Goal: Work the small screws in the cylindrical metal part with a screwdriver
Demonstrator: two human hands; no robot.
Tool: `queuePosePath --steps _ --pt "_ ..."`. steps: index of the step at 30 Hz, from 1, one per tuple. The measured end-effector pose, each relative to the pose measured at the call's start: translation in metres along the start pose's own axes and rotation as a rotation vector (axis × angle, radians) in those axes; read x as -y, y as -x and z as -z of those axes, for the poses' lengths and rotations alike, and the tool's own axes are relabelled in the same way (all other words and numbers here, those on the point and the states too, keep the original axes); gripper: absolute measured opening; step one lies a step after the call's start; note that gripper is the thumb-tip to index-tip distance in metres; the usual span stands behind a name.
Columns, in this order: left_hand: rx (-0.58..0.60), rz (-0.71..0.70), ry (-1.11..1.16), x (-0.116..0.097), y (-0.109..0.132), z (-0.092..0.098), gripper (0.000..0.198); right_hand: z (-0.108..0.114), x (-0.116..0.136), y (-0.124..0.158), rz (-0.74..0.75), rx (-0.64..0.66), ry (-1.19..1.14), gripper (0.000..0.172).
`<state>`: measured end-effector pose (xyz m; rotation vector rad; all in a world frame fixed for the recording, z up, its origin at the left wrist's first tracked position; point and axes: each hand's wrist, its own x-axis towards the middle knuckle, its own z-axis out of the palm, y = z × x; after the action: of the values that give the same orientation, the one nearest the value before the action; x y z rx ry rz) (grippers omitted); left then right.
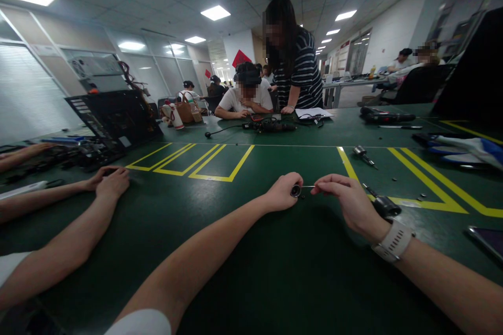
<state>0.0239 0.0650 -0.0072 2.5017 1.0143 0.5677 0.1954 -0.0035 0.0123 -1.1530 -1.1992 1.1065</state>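
Head view: on the green counter (298, 272), well in from its far edge, the left hand (283, 192) grips a round part (296, 191); the right hand (348, 201) pinches a thin rod (308, 186) reaching toward it.

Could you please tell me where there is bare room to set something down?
The green tabletop looks bare between the neighbour's hands and the left hand, nearer than the left yellow tape outlines, and also between the wearer's forearms. It is crowded right of the right hand, with a black chuck-like tool and small loose parts.
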Motion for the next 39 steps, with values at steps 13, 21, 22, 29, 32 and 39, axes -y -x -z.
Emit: queuePosePath --steps 13,21,22,29,32,39 --pt "-0.009 -0.049 -0.065 -0.001 0.002 0.0 0.02 0.0 -0.001 -0.006 -0.014 0.017 0.054 0.012" --pt "0.016 0.006 -0.07 -0.002 0.0 -0.001 0.021 0.001 -0.005 -0.01 -0.078 -0.007 -0.071 0.01" --pt "0.02 0.004 -0.073 -0.002 0.0 -0.001 0.022 0.001 -0.004 -0.009 -0.062 0.003 -0.061 0.009" --pt "-0.002 -0.026 -0.068 -0.003 0.003 0.002 0.019 0.003 -0.004 -0.009 -0.056 0.044 -0.072 0.009" --pt "-0.001 -0.024 -0.082 -0.005 0.003 0.004 0.017 0.005 -0.006 -0.012 -0.086 0.016 -0.125 0.009" --pt "0.023 -0.075 -0.147 -0.009 -0.001 0.005 0.018 0.005 -0.007 -0.013 -0.069 -0.019 -0.155 0.008"
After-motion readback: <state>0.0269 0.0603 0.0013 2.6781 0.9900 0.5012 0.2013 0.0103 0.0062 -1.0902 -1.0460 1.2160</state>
